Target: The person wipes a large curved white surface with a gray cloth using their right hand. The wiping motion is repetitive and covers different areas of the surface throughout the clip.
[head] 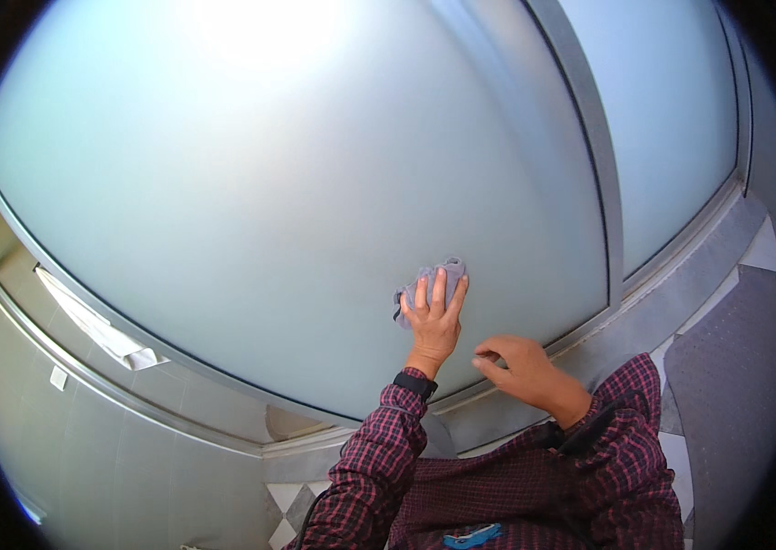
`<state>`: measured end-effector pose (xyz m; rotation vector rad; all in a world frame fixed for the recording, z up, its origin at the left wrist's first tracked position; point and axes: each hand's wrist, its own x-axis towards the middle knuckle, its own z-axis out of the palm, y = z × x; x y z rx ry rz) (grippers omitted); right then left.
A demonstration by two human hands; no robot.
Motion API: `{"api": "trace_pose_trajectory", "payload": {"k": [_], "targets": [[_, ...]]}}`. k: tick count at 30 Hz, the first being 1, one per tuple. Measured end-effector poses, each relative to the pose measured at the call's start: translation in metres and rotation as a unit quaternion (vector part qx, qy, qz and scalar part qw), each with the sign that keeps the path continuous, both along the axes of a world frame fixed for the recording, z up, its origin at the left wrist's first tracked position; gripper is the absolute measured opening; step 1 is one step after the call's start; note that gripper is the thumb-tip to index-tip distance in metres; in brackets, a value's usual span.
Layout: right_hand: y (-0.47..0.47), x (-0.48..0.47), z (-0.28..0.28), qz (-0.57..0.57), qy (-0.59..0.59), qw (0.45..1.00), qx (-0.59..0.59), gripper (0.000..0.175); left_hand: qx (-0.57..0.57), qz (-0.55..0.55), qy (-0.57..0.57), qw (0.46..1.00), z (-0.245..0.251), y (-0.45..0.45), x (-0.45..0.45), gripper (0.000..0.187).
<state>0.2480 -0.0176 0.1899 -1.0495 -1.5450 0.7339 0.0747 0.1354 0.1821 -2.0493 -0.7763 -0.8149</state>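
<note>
My left hand (434, 320) lies with spread fingers on a crumpled grey cloth (453, 269), pressing it against the lower part of a large frosted glass panel (292, 227). A dark band is around that wrist. To the right and a little lower, my right hand (515, 368) hangs before the panel's bottom edge with curled fingers and nothing visible in it. Whether its fingertips touch the glass cannot be told.
A metal frame post (594, 137) parts the panel from a second frosted pane (677, 137). A white cloth (95, 326) hangs at the left, near a metal rail (106, 390). A grey mat (732, 399) lies on the checkered floor at right.
</note>
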Motion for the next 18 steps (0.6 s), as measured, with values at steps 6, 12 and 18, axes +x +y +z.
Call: {"api": "trace_pose_trajectory", "payload": {"k": [6,12,18], "targets": [[0.002,0.002,0.003,-0.012,-0.008,1.000,-0.005,0.027,0.092,-0.027,-0.081,0.992,0.114,0.024,0.004,0.050],[0.000,0.001,0.002,-0.007,-0.026,0.999,0.020,0.026,0.178,0.035,-0.237,0.954,0.208,0.043,0.010,0.052],[-0.002,0.003,0.000,-0.012,-0.012,1.000,0.015,0.026,0.078,-0.025,0.064,0.995,0.055,0.019,0.024,0.056]]}}
